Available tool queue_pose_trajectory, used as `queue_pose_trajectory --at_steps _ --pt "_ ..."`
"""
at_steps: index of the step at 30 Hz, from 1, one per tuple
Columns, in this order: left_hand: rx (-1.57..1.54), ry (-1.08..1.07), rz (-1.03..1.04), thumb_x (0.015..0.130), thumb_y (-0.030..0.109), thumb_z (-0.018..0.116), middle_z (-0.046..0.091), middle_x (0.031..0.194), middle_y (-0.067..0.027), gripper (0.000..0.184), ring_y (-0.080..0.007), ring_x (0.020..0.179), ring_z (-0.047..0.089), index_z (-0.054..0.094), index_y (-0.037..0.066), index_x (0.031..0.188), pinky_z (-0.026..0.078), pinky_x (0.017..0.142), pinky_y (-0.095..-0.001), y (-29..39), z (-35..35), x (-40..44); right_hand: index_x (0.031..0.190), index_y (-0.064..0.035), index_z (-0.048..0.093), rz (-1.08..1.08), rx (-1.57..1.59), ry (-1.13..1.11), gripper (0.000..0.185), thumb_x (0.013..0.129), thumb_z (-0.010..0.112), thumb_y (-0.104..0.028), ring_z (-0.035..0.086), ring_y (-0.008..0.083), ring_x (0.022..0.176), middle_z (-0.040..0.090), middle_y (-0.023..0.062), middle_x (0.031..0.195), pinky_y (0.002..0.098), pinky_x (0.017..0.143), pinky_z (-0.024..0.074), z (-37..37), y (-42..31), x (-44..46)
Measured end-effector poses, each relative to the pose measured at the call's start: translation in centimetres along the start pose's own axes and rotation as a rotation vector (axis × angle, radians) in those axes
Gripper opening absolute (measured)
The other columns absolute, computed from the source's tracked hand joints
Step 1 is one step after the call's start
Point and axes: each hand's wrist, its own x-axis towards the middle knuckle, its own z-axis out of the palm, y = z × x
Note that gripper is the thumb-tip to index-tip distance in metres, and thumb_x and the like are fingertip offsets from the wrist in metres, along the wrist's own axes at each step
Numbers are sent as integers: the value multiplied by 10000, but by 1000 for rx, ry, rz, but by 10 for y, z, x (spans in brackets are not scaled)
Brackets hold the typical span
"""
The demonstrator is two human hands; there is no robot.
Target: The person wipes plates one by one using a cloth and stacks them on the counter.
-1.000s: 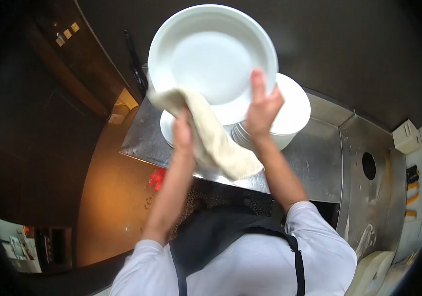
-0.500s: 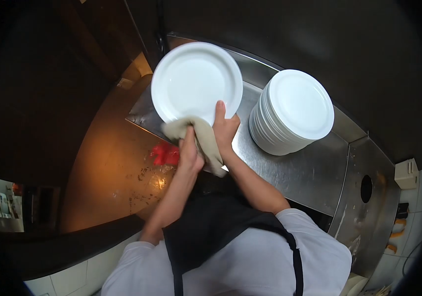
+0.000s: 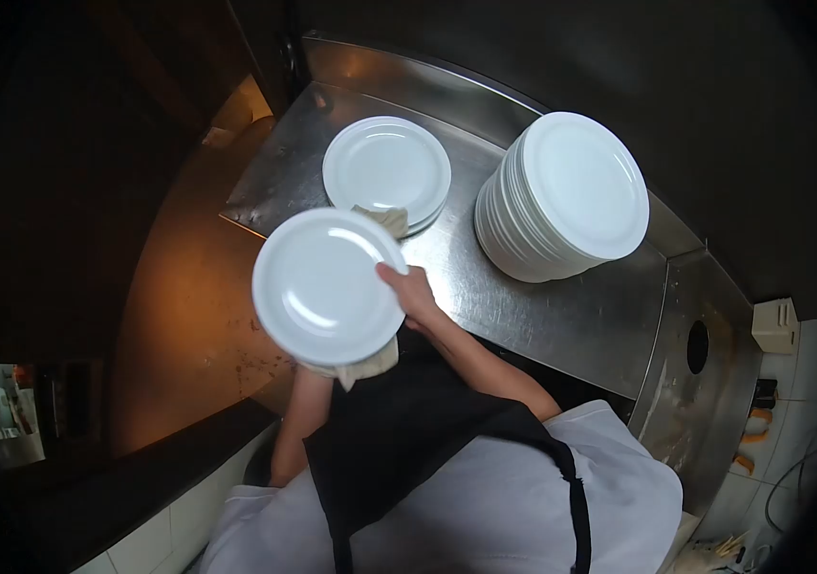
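Note:
A round white plate [image 3: 327, 287] is held up in front of me, tilted. My right hand [image 3: 410, 292] grips its right rim, thumb on top and fingers underneath. My left hand [image 3: 312, 381] is behind the plate's lower side, its fingers hidden, only the wrist showing. A beige cloth [image 3: 370, 365] hangs out below the plate beside that wrist, held up off the counter. Beyond the held plate, a low stack of white plates [image 3: 386, 167] lies on the steel counter, with beige fabric [image 3: 384, 221] over its near edge; whether it is the same cloth I cannot tell.
A tall stack of white plates [image 3: 580, 187] stands to the right on the steel counter [image 3: 542, 330]. The counter has a raised back edge. Farther right is a steel section with a round hole [image 3: 698, 347]. An orange-lit surface [image 3: 188, 325] lies to the left.
The held plate has come down and towards me, so the low stack behind it shows. My left hand and the cloth have gone from the plate's front edge to beneath it. The red object is hidden now.

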Motion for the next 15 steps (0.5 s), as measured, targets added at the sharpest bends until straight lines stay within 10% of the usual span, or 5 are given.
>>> queue_pose_trajectory --at_steps 8,15 --pt "838 205 361 896 381 534 481 1373 -138 574 -293 1296 424 450 50 1357 303 1109 -429 68 -38 -43 1095 151 574 -297 288 479 342 892 593 -123 653 250 844 664 200 981 340 739 509 -40 14 53" --pt "1506 211 585 892 382 556 481 1375 -129 576 -282 1304 416 454 56 1355 291 1116 -415 83 -33 -40 1049 150 556 -208 532 341 452 962 519 -291 677 286 787 643 219 951 377 642 579 -27 -13 69"
